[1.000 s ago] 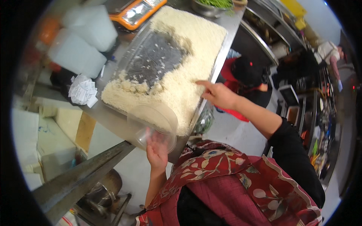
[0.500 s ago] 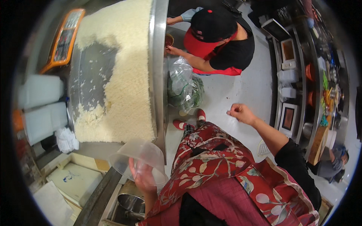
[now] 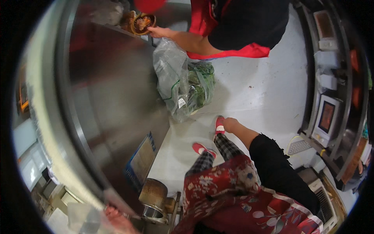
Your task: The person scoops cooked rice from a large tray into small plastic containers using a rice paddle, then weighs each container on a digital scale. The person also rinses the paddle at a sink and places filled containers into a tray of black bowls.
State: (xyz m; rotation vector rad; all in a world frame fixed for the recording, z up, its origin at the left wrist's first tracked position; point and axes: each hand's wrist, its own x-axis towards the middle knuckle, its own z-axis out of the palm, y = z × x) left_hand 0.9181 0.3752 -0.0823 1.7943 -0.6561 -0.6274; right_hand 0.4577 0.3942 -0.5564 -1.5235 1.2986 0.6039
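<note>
At the lower left, my left hand (image 3: 119, 220) is blurred and grips a translucent plastic tub (image 3: 121, 203), whose rim shows faintly beside the steel table. My right hand (image 3: 230, 124) hangs low over the floor, close to my red shoe (image 3: 219, 124). Its fingers point away beneath the hand and are hidden, and I see nothing in it. A pale layer of rice (image 3: 48, 121) lies along the tabletop at the left, seen at a slant.
A co-worker's hand (image 3: 157, 32) holds a bowl of food (image 3: 143, 24) at the top. Below sits a clear bag of leafy greens (image 3: 183, 85). A metal pot (image 3: 154, 197) and blue-edged flat panel (image 3: 141, 160) stand by the table; a microwave (image 3: 326, 119) is right.
The view has swung right and down, so the rice now lies at the far left. The tub and my left hand have shifted lower left; my right hand has dropped closer to my shoes.
</note>
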